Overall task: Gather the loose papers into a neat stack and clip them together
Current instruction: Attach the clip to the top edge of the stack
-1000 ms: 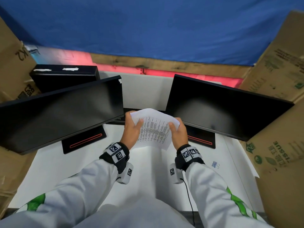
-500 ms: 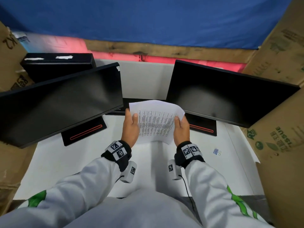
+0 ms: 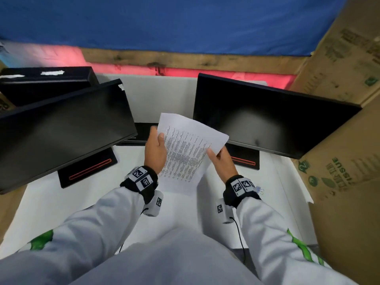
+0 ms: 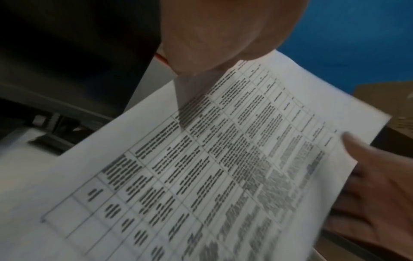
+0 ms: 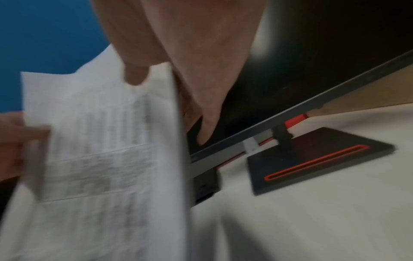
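- Head view: the papers [image 3: 189,153] are held up above the white table [image 3: 61,202], between the left monitor [image 3: 61,128] and the right monitor [image 3: 273,120]. The left hand [image 3: 155,150] grips the left edge, thumb curled over the printed face; the right hand [image 3: 223,161] pinches the right edge lower down. The sheets are white, printed with a dense table of small text, and sit tilted with the far corner leaning left.
- Head view, near right: a small binder clip [image 3: 259,189] lies on the table just beyond the right wrist, well apart from the sheets. The clipping step looks not yet done.
- Left wrist view: the left thumb [image 4: 223,35] presses on the papers [image 4: 223,167] near their far edge. The grid lines and dark text blocks show plainly, though blurred. The right hand [image 4: 368,185] holds the opposite edge, thumb on top, fingers beneath.
- Right wrist view: the papers [image 5: 100,150] are seen almost edge-on and smeared; the right thumb [image 5: 136,74] lies on the face, other fingers behind.
- Judgement on handling: light, thin and floppy, the sheets probably slide on each other readily. Holding opposite long edges and tapping one edge on the table should square them; pinching too hard would likely crease them.
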